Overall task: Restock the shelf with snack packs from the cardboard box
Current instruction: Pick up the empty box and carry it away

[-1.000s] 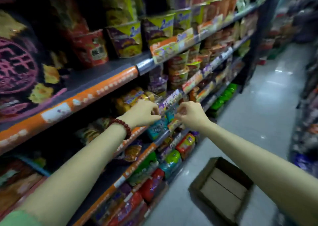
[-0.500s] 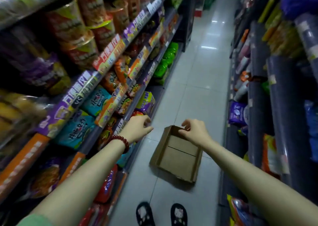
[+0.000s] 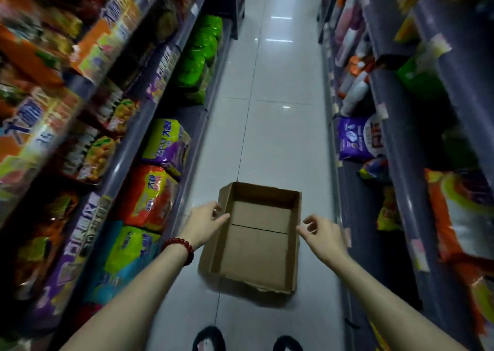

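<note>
empty box, two hands coming in

the cardboard box (image 3: pixel 256 237) is sitting on the aisle floor (image 3: pixel 280 137) with nothing showing inside it. the left hand (image 3: pixel 204 223) and right hand (image 3: pixel 324 234) are reaching toward its side walls, fingers loosely spread and holding nothing. the snack packs (image 3: pixel 149 206) are lining the shelf (image 3: pixel 117 163) on the left. likely risk: thin, torn near wall is buckling if gripped unevenly, tipping the box against the feet.

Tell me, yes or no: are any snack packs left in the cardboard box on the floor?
No: the cardboard box shows only its bare brown bottom, with the left hand and right hand beside its walls holding nothing.
</note>
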Demonstrator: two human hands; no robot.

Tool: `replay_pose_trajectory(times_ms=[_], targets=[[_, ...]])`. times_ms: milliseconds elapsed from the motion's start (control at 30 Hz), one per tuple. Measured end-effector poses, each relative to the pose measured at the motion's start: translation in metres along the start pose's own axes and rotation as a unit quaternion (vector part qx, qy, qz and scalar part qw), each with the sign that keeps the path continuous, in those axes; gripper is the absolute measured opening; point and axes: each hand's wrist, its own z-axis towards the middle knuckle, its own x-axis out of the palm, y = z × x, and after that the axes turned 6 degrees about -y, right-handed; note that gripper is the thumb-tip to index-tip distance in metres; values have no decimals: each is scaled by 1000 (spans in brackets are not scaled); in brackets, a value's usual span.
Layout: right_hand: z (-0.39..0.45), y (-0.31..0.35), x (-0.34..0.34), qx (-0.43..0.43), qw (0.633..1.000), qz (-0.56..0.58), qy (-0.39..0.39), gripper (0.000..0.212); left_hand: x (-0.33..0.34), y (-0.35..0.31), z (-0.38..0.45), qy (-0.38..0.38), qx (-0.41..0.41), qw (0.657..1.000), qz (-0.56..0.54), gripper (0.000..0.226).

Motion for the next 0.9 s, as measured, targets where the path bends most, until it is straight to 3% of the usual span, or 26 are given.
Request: replay_pose_trajectory(times_ms=[233,367,633,767,900], targets=[[86,-90,140,25,999,2,-26,32,133,95,96,-6,-5,1000,-12,40],[127,-138,212,50,998,7,-49,55,201,146,142,-37,-3,999,-18,44],[173,-187,285,55,988,81,-122,90,274,210,190,-43,-64,990,-117,81],[174,-193,297,96,982,87,-136,90,291,216,193,-25,-114,966,-232,62],[176,-191,292,110,980,89,-139,81,286,198,188,-1,-96,952,-292,40]])
